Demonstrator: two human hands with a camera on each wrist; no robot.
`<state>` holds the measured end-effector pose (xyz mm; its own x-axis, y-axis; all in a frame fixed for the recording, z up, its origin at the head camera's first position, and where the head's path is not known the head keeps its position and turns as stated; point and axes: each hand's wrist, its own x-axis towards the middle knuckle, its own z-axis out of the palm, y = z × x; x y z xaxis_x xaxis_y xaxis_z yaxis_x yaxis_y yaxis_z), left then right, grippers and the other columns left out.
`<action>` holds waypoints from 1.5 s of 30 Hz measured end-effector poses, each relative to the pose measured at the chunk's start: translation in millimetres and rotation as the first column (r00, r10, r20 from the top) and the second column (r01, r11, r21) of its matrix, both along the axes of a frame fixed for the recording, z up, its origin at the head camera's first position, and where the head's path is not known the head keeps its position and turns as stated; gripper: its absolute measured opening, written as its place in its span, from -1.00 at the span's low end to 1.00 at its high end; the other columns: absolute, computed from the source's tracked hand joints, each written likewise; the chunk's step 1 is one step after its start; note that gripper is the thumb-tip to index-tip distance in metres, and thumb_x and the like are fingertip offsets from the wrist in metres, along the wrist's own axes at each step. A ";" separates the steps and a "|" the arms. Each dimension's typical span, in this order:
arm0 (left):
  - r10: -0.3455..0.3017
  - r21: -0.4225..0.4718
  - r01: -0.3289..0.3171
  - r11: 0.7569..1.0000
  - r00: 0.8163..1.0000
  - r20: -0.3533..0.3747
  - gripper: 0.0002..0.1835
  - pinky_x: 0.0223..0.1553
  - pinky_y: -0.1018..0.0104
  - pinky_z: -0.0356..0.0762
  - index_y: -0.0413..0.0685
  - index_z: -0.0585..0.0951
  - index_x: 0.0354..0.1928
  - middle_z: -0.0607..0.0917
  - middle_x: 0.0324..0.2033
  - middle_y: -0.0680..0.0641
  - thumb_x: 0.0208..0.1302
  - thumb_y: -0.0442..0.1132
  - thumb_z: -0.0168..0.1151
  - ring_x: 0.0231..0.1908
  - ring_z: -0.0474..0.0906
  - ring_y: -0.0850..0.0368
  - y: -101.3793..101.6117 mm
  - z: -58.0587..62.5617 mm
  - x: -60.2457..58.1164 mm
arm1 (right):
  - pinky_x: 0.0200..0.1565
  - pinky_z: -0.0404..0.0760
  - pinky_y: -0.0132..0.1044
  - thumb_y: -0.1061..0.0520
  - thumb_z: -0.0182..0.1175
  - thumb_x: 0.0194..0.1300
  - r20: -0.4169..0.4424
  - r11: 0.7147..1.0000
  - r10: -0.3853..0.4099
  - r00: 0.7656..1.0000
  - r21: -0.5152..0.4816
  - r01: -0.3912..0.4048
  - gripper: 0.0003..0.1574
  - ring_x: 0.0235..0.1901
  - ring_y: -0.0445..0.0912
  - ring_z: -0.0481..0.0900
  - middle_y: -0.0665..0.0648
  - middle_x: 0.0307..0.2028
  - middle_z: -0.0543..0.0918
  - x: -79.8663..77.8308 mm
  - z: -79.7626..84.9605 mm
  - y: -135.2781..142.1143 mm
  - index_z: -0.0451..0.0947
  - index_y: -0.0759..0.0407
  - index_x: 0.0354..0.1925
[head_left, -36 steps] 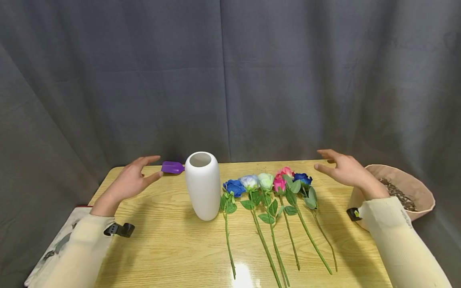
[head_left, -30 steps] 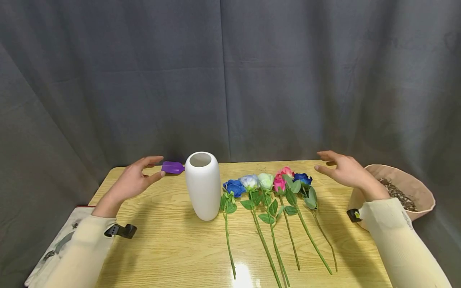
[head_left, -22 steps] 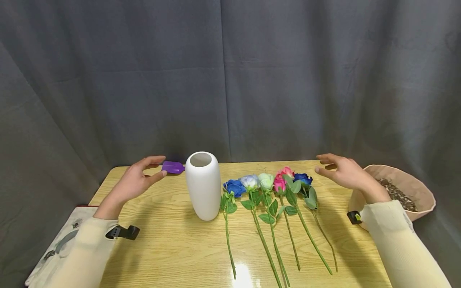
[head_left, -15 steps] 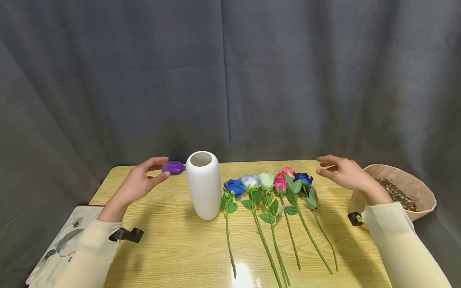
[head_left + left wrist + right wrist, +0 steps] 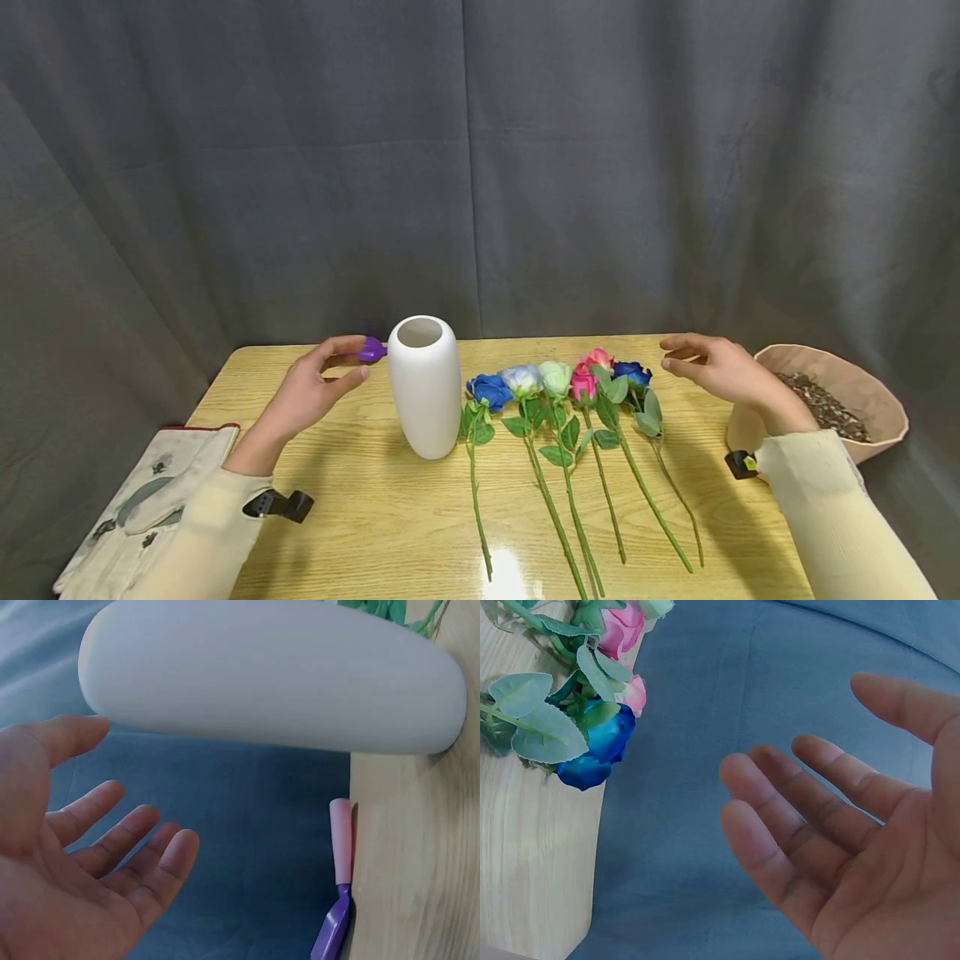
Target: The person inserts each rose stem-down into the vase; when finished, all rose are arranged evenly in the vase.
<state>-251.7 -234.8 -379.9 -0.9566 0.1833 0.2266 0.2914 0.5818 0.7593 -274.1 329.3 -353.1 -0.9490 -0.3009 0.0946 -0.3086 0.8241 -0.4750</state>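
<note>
Loosely curved, the left hand (image 5: 306, 392) hovers near a smooth, rounded vase (image 5: 426, 396).

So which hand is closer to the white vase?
Left. The left hand is just left of the white vase, with a gap between them; the right hand is much farther off, to its right, past the flowers.

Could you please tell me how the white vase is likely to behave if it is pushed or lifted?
The white vase would probably tip if pushed near the top, being tall for its width. Its smooth, rounded, handleless side may prove slippery. It looks rigid, so it likely won't flex when squeezed.
</note>
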 end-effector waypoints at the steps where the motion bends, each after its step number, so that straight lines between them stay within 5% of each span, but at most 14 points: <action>1: -0.004 0.009 0.004 1.000 1.000 -0.003 -0.42 0.13 -0.09 0.61 0.00 0.39 0.38 0.54 0.25 -0.14 0.40 0.00 0.25 0.26 0.49 -0.18 1.2 -0.7 0.3 | -0.06 0.66 0.00 -0.11 0.12 0.48 0.006 1.000 0.005 1.000 -0.006 -0.005 -0.45 -0.05 0.11 0.70 0.26 0.04 0.71 0.1 -0.5 0.1 0.48 0.16 0.28; 10: -0.037 0.066 0.036 0.997 0.999 0.018 -0.38 0.20 -0.15 0.56 0.02 0.33 0.42 0.44 0.36 -0.14 0.40 -0.05 0.25 0.33 0.43 -0.21 12.0 -6.3 0.5 | -0.24 0.68 -0.26 -0.08 0.10 0.50 0.117 0.998 0.020 0.993 -0.069 -0.012 -0.46 -0.24 -0.17 0.67 0.16 -0.12 0.75 -0.1 -5.4 2.7 0.46 0.20 0.27; 19: -0.060 0.100 0.060 0.993 0.998 0.000 -0.34 0.25 -0.18 0.51 -0.03 0.31 0.44 0.42 0.37 -0.19 0.41 0.02 0.23 0.35 0.40 -0.24 19.8 -8.5 1.2 | -0.25 0.71 -0.26 -0.05 0.10 0.51 0.194 0.992 0.018 0.981 -0.125 0.006 -0.44 -0.16 -0.02 0.72 0.24 -0.05 0.73 2.2 -11.6 2.1 0.44 0.28 0.28; 29: -0.060 0.107 0.057 0.993 0.998 0.031 -0.28 0.22 -0.17 0.53 0.03 0.29 0.45 0.42 0.39 -0.13 0.36 0.11 0.26 0.36 0.41 -0.18 26.3 -12.0 1.5 | -0.29 0.70 -0.22 -0.02 0.02 0.55 0.285 0.983 0.003 0.959 -0.179 0.050 -0.47 -0.18 -0.06 0.71 0.28 -0.03 0.69 1.8 -26.3 4.7 0.42 0.32 0.26; 45: -0.080 0.150 0.073 0.986 0.996 0.041 -0.31 0.22 -0.19 0.53 0.06 0.29 0.45 0.45 0.34 -0.18 0.37 0.04 0.27 0.34 0.42 -0.24 34.6 -16.1 2.1 | -0.28 0.72 -0.15 0.04 0.02 0.55 0.377 0.960 0.025 0.926 -0.268 0.083 -0.46 -0.17 0.03 0.72 0.32 -0.04 0.66 1.1 -49.9 10.3 0.38 0.43 0.25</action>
